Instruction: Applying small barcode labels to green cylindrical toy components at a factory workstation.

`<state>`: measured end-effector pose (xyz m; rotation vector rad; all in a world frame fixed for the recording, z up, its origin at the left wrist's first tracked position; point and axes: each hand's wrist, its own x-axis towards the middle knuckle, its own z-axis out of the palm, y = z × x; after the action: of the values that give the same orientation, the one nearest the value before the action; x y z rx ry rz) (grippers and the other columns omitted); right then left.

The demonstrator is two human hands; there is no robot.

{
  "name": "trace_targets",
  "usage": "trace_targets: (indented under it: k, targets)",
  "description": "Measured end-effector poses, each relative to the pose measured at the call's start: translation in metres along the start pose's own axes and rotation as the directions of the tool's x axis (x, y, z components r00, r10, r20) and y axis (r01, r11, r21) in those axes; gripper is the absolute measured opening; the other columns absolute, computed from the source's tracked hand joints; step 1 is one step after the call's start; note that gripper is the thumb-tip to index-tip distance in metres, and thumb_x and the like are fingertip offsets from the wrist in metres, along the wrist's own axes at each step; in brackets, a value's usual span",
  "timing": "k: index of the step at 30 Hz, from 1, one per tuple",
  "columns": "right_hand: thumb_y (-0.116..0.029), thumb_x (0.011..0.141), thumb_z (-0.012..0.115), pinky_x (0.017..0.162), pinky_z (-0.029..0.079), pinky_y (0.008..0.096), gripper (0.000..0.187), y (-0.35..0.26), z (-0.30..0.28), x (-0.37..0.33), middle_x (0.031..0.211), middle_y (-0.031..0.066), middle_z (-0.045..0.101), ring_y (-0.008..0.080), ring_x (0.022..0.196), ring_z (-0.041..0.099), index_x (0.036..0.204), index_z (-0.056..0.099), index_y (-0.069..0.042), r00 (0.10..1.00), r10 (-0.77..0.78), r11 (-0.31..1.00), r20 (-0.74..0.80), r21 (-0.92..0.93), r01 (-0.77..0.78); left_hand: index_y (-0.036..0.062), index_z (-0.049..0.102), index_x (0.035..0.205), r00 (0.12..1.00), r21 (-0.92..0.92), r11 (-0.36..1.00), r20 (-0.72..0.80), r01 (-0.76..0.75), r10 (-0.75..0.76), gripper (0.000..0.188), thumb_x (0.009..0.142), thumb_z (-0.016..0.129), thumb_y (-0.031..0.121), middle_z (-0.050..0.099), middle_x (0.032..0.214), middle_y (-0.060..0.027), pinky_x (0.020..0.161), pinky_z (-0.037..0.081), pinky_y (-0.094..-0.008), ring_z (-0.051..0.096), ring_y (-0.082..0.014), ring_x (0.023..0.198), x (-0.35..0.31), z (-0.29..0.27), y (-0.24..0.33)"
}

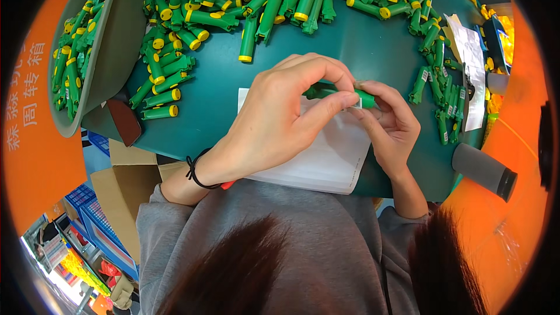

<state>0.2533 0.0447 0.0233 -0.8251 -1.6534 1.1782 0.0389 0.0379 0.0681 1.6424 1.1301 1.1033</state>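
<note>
Teal worktop (373, 41), orange panel (35, 169) at 9 o'clock. Right hand (392, 119) pinches the 3 o'clock end of a white-labelled green plastic tube (367, 101), thumb against fingers; left hand (274, 108) pinches from 9 o'clock, thumb at the label, index curled round. Exact contact partly hidden. So the tube sits between both hands, over the white sheet (315, 166). Yellow-capped green tubes (271, 14) heaped from 10 to 1; labelled green tubes (419, 86) at 2 to 3. Open room: strip at 12 to 1, between hands and heap. Near edge at 6, mostly hidden by grey sweatshirt (315, 227). Full tub (114, 38) blocks 10; grey cylinder (479, 169) by the edge at 4; open cardboard box (119, 198) at 8, below worktop level.
</note>
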Motion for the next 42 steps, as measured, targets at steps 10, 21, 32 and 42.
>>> trace_targets:
  k: [10,21,32,42]
  targets:
    - [0.021,0.086,0.063,0.096,0.059,0.0359,0.04,-0.002,0.0,-0.004,0.128,0.0239,0.06,0.0261,0.117,0.062,0.124,0.057,0.012,0.999,0.042,0.997,0.006,0.064,-0.042,-0.0009,0.069,0.096,0.995,0.083,0.994,0.061,0.069,-0.074,0.01,0.089,0.072,0.005,0.071,0.097,-0.0092,0.082,0.051,-0.0302,0.066,-0.0188,0.091,0.005,0.001,0.006]
    - [0.02,0.085,0.064,0.099,0.058,0.0379,0.04,-0.003,0.002,-0.007,0.127,0.0215,0.061,0.0271,0.118,0.062,0.124,0.058,0.012,0.999,0.035,0.998,-0.007,0.054,-0.035,-0.001,0.069,0.094,0.994,0.147,0.986,0.062,0.08,-0.09,0.01,0.088,0.073,0.005,0.071,0.095,-0.009,0.079,0.052,-0.0303,0.067,-0.0188,0.088,0.005,0.004,0.007]
    - [0.016,0.081,0.071,0.098,0.052,0.0346,0.053,0.007,-0.005,-0.007,0.123,0.018,0.065,0.024,0.115,0.064,0.131,0.053,0.009,0.984,0.175,0.967,-0.042,0.195,-0.164,0.0008,0.072,0.091,0.882,-0.186,0.874,0.25,0.45,-0.4,0.041,0.095,0.067,0.042,0.059,0.06,-0.0096,0.05,0.04,-0.0312,0.056,-0.0143,0.054,0.012,0.014,-0.024]
    - [0.007,0.086,0.073,0.096,0.049,0.0314,0.047,-0.001,-0.007,0.001,0.119,0.0113,0.065,0.017,0.109,0.062,0.129,0.056,0.005,0.981,0.191,0.951,-0.041,0.256,-0.174,-0.0002,0.07,0.112,0.988,0.004,0.992,0.09,0.129,-0.129,0.022,0.099,0.062,0.015,0.069,0.099,-0.0121,0.08,0.05,-0.0317,0.064,-0.0204,0.092,0.001,0.01,-0.017]
